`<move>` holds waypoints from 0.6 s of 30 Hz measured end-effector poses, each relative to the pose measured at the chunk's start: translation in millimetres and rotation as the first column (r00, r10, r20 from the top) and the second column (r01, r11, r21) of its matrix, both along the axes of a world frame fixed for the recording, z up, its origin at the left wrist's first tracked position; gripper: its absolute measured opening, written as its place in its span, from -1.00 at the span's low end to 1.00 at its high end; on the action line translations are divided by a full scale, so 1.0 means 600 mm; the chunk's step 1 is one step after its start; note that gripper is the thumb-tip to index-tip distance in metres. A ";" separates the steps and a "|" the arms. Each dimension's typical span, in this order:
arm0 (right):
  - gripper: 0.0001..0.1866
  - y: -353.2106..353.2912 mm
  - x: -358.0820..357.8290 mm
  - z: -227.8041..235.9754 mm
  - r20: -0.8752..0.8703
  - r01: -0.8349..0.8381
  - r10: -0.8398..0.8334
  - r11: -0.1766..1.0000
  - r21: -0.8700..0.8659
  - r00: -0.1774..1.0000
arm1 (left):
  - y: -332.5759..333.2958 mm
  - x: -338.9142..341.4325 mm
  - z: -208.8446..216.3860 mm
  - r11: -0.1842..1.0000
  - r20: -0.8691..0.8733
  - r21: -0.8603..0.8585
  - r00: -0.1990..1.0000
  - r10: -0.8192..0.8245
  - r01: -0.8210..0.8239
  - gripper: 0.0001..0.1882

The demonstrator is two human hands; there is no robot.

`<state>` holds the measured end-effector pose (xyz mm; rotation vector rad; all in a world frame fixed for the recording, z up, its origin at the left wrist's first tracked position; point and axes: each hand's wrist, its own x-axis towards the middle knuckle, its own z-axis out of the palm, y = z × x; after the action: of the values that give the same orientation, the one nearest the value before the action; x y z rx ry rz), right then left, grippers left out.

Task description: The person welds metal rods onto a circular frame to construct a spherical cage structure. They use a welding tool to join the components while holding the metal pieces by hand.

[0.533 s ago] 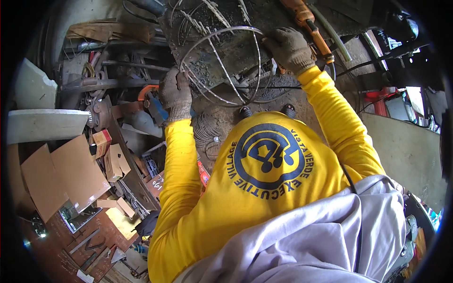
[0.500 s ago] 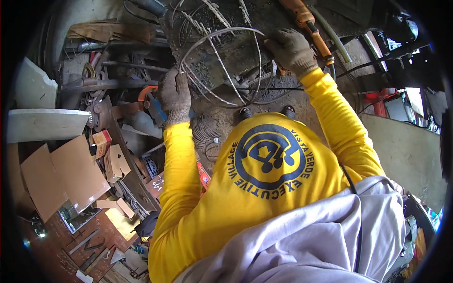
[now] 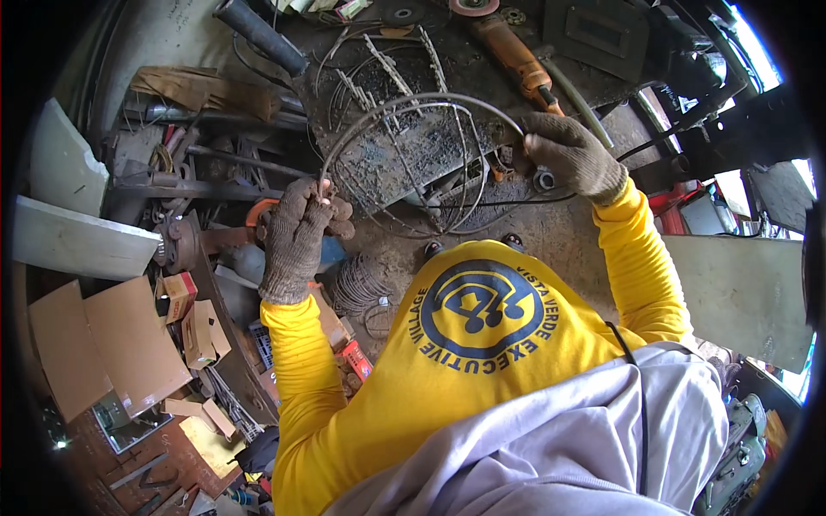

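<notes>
1. Left grip [image 3: 297, 236], in coarse brown knit, was clamped on the left side of a curved wire frame [image 3: 443, 95].
2. Right grip [image 3: 576, 159], gloved alike, was closed on its right side.
3. Thin, grey and rounded, the wire frame hung between them over the near edge of the bench [image 3: 379, 191], ribs bowing to a low crossing.
4. Dark grit [image 3: 413, 159] roughened the bench; an orange power tool [image 3: 509, 56] lay on it.

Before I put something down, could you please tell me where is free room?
Bare floor shows between the shirt and right sleeve. Crowded: the table behind the wire loop, with grit, rods and an orange power tool; and the left side, with cardboard and a wire coil.
</notes>
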<state>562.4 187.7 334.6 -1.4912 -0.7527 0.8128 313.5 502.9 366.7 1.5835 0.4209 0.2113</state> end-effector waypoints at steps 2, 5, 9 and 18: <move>-0.66 -0.010 -0.008 0.025 -0.044 -0.126 0.135 0.979 0.162 0.990 | -0.002 0.000 0.009 1.000 -0.036 0.005 0.999 0.026 -0.026 -0.83; -0.64 -0.015 -0.019 0.057 -0.178 -0.143 0.169 0.978 0.153 0.969 | -0.005 0.001 0.012 0.999 -0.005 0.005 0.999 -0.031 0.031 -0.80; -0.66 -0.018 -0.023 0.081 -0.279 -0.064 0.058 0.998 -0.014 0.959 | -0.024 0.010 0.033 0.985 0.017 0.170 0.999 -0.037 0.033 -0.80; -0.85 -0.051 -0.029 0.157 -0.235 -0.254 0.234 0.966 -0.055 0.943 | -0.048 -0.016 0.123 0.925 -0.005 -0.158 0.936 -0.351 0.346 -0.73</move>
<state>544.9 157.3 428.8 -1.3656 -0.7463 1.1957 304.1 473.9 440.4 1.4818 0.1697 -0.1197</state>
